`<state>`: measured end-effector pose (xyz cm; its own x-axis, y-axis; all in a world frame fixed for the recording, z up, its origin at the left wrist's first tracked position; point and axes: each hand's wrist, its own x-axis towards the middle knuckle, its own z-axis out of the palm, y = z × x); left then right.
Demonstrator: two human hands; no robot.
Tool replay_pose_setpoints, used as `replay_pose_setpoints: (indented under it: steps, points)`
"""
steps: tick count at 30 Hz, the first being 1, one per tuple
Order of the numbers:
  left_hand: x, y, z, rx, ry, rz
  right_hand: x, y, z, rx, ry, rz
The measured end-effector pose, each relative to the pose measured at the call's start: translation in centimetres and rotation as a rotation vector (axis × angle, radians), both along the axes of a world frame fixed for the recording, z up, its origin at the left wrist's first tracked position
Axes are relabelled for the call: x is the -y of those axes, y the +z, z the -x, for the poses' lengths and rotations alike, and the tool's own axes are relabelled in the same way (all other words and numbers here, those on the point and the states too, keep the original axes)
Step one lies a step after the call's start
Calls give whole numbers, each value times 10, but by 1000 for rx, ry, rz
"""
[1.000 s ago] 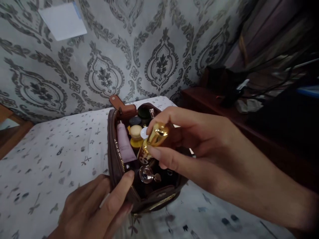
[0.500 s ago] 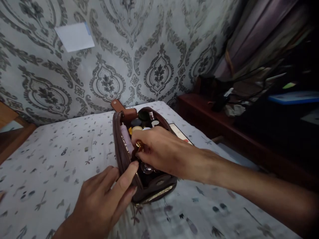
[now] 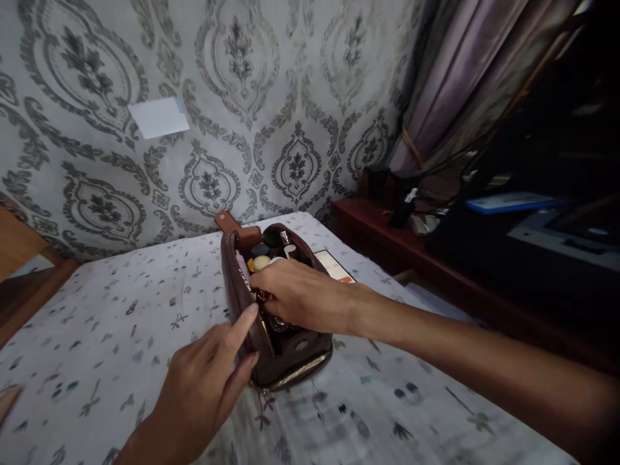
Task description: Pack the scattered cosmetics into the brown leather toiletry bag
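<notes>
An unzipped dark brown pouch stands on the patterned bed sheet, packed with several small items, among them a cream round lid and a lilac tube. My right hand reaches inside it with the fingers pinched; a small golden-brown thing shows dimly at the fingertips, too hidden to name. At the pouch's left side is my left hand, index finger and thumb apart, the fingertip touching the zipped edge. Shiny round items lie below my right hand, partly in shadow.
A lit phone lies right of the pouch on the sheet. Behind is a patterned wall with white paper. A dark red wooden ledge with cables runs along the right; wooden furniture stands at left.
The view has shifted, and the wall paper now appears lower. My right hand has sunk slightly deeper into the pouch, hiding most of the golden item. My left thumb and index finger have spread.
</notes>
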<state>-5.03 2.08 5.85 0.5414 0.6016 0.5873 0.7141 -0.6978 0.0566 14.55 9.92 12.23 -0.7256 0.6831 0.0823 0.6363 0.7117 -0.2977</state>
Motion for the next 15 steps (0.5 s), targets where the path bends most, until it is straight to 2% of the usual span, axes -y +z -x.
replay_pose_setpoints:
  steps: [9, 12, 15]
  points:
    - [16, -13, 8, 107, 81, 133, 6, 9, -1, 3, 30, 16]
    - [19, -13, 9, 95, 77, 165, 8, 15, -1, 45, 33, 27]
    - [21, -10, 9, 88, 74, 178, 9, 16, 2, 133, -23, -8]
